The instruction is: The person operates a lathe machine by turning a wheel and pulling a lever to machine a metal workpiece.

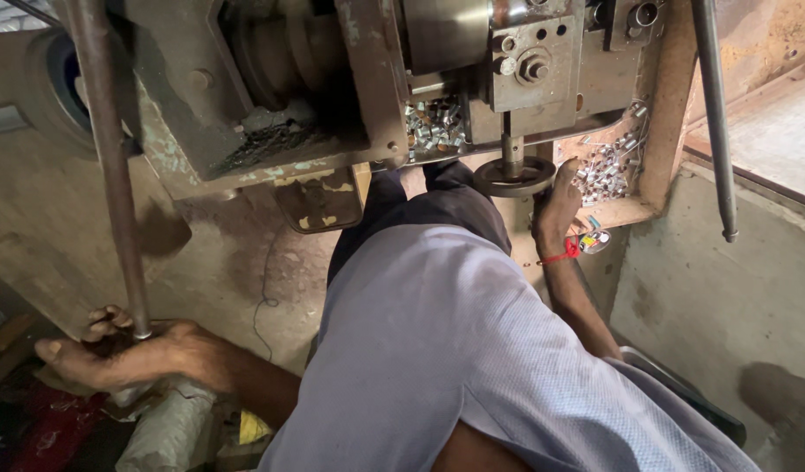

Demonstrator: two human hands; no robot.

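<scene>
My left hand (pixel 123 350) is wrapped around the lower end of a long rusty steel rod (pixel 105 149) that runs up and out of the top of the frame. My right hand (pixel 558 205), with a red thread on its wrist, reaches into the machine's tray (pixel 656 157) and rests beside a pile of small shiny metal sleeves (pixel 605 166); I cannot tell whether it holds any. A dark handwheel (pixel 512 177) on a short shaft sits just left of that hand. My light blue shirt fills the lower middle of the view.
A worn lathe-like machine (pixel 350 79) fills the top, with more metal sleeves (pixel 435 122) under its slide. A second steel rod (pixel 715 114) hangs at the right. A concrete wall (pixel 725 288) is at the right; sacks and clutter (pixel 158 428) lie at the lower left.
</scene>
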